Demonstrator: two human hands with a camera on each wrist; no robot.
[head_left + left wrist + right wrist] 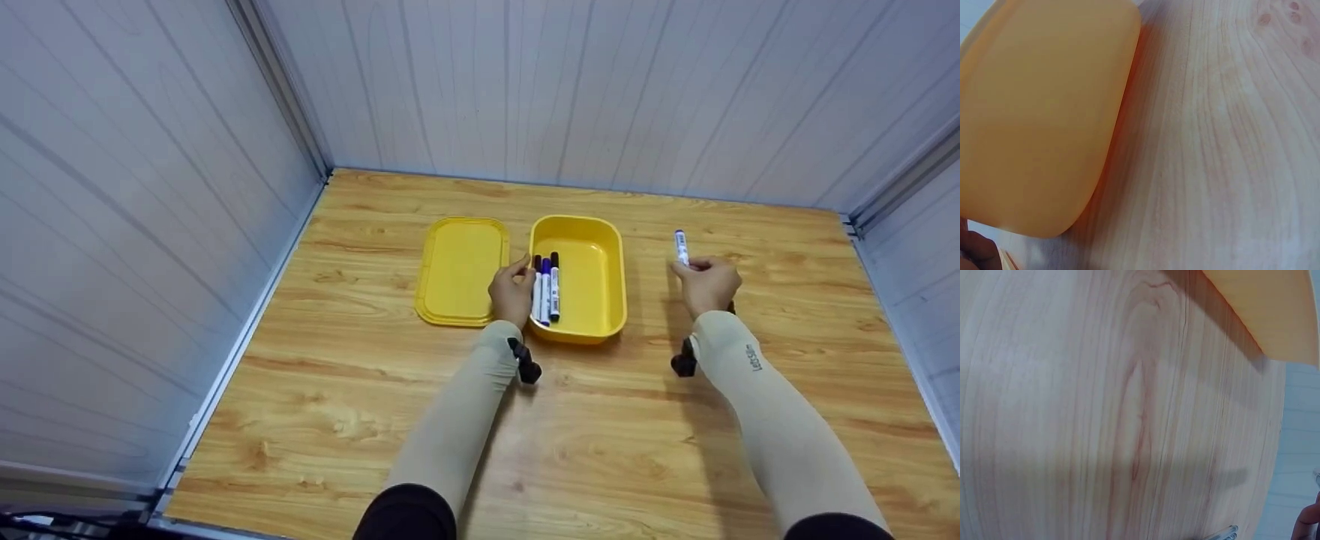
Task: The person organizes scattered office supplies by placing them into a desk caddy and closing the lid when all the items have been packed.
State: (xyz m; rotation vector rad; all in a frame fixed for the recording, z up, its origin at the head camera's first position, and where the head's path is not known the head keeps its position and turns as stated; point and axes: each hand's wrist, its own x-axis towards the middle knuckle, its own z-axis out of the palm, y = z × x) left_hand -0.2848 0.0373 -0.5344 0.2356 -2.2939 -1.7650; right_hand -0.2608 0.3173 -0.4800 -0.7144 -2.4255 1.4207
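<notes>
In the head view my right hand pinches a white marker with a blue end, held upright to the right of the box. My left hand is at the left wall of the yellow plastic box, its fingers and thumb gripping the rim. Three white markers with dark and purple caps lie side by side along the box's left inside. The box's outer wall fills much of the left wrist view, with dark fingers at its corner. In the right wrist view, only a fingertip shows.
A yellow lid lies flat left of the box, close to my left hand. Pale panels wall in the wooden table at the back and sides. A clear-looking end of something shows at the right wrist view's bottom edge.
</notes>
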